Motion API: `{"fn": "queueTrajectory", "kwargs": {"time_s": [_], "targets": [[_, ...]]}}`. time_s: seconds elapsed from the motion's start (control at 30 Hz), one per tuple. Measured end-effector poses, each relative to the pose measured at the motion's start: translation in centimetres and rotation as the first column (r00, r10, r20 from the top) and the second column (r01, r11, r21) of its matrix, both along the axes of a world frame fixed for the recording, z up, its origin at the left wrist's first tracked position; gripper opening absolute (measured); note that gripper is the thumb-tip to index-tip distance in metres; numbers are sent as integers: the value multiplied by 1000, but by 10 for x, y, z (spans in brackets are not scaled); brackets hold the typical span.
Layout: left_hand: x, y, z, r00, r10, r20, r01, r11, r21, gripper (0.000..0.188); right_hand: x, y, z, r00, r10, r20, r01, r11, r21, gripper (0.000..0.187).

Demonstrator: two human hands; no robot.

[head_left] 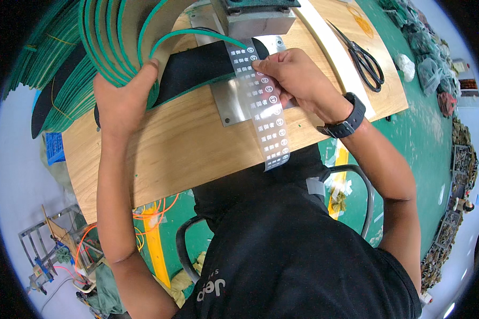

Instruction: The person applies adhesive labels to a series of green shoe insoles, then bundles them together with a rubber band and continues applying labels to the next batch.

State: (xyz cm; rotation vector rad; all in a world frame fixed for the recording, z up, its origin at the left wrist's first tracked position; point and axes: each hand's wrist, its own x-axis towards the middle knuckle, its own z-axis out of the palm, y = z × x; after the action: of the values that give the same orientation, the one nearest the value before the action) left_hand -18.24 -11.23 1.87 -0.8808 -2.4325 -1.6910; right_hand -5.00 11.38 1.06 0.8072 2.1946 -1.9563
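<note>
The head view shows the left hand point(123, 103) gripping a fanned stack of curved, green-edged insoles point(127, 40), its thumb on their near side; the other fingers are mostly hidden. The right hand point(303, 80) is partly closed, thumb and index finger pinching a clear strip point(269, 127) printed with rows of white marks. That strip crosses the right end of a black insole point(197, 66) lying with its green edge toward the person, and runs down past the near edge of the wooden tabletop point(197, 141). Beneath them is a metal plate point(229, 106), and just beyond stands a machine's block-shaped metal head point(258, 21). A dark wristwatch point(348, 117) circles the right wrist. Farther right lie a curved white band point(332, 48), black-handled scissors point(366, 63) and yellow loops point(360, 22). Bundled green-edged pieces point(77, 93) sit at the far left.
</note>
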Motion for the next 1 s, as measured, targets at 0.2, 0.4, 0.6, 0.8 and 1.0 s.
{"fn": "queueTrajectory", "kwargs": {"time_s": [0.2,0.4,0.6,0.8,1.0], "targets": [[6,9,-1,997,47,-63,-51,997,-65,30,1,1,-5,999,12,-53,-10,999,38,30],[9,20,5,981,-81,-174,12,932,-361,64,7,2,3,999,-12,-45,8,996,-88,28],[7,25,1,894,-242,-376,-34,802,-597,69,12,4,-4,991,34,-128,-40,998,-52,26],[-2,18,9,980,-163,-114,101,903,-419,37,31,16,-7,977,-147,-154,103,959,-264,28],[-7,3,6,1000,-5,-25,4,1000,-28,28,9,7,4,998,58,-1,-58,995,-82,31]]}}
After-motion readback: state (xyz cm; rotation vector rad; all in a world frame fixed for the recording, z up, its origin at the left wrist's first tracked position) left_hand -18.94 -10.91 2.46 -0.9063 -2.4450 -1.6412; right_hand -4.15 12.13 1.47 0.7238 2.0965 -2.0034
